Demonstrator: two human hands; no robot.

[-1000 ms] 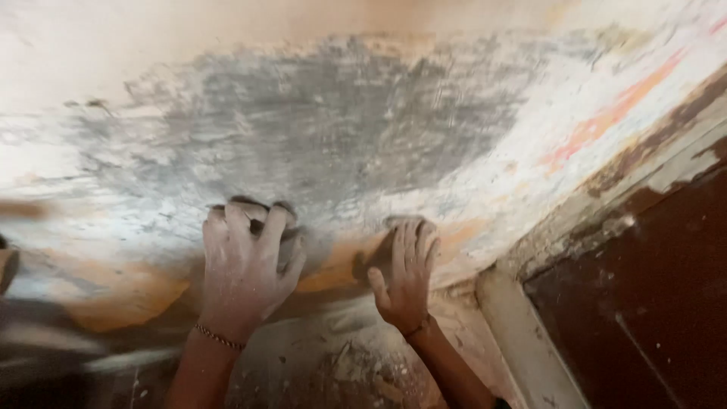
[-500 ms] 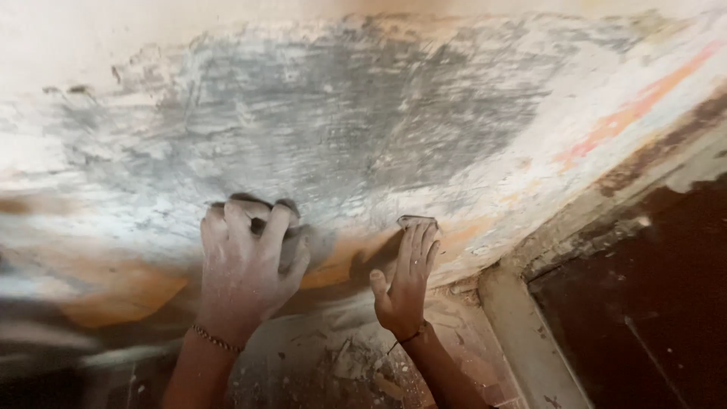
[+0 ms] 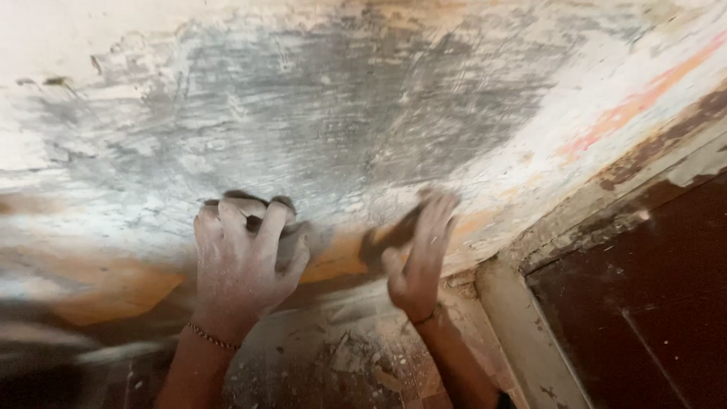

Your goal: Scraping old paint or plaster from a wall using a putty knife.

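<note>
From the head camera, both hands sit a little higher on the wall [image 3: 363,129] than half a second ago, and the right hand [image 3: 419,254] is now streaked with motion blur where it was sharp before. The left hand [image 3: 246,261], dusted white, presses a dark sanding pad [image 3: 254,206] flat against the grey scraped patch; its fingers curl over the pad, slightly spread, and only the pad's upper edge shows, its long axis running roughly level, left to right. The right hand lies open on the wall just beside it, fingers together and pointing up; whether it holds anything I cannot tell. A brown door [image 3: 644,303] stands at right.
</note>
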